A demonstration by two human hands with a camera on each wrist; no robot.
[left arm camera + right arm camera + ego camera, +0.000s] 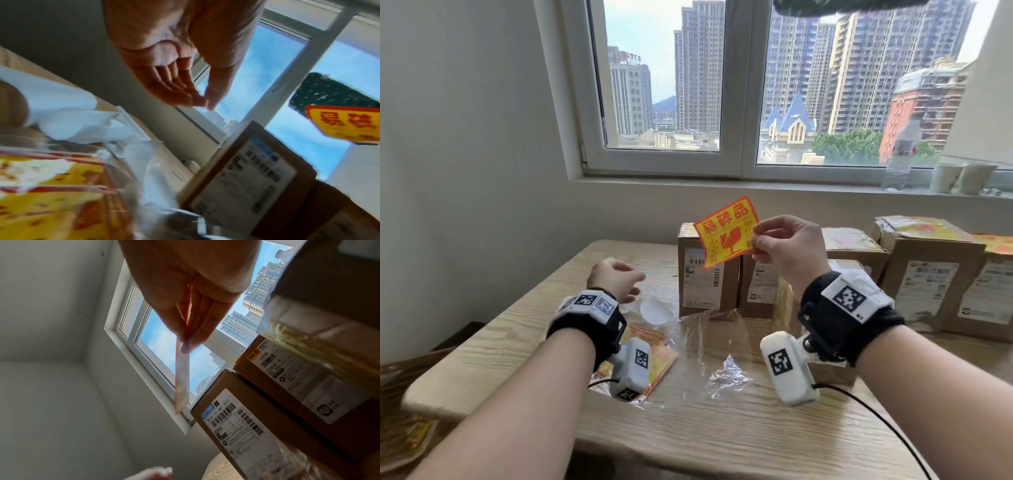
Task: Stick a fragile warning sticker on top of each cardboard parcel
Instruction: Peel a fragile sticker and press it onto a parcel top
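**Sticker held aloft**

The right hand [787,248] pinches the fragile sticker [726,233] by its right edge: yellow, red-bordered, red characters, broken-glass symbol. It hangs tilted, long axis rising rightward, before the leftmost parcel [705,274]. The left hand [616,279] hovers loosely curled, holding nothing.

The worktop [722,418] is seen as pale matt wood grain; glossy crinkled plastic film [726,373] lies beside brown cardboard parcels [705,277].

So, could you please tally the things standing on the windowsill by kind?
Clear plastic bottle: 1
Pale paper cups: 2
Tiny bits at the far right: too blurred to name, not counted
Total: 3
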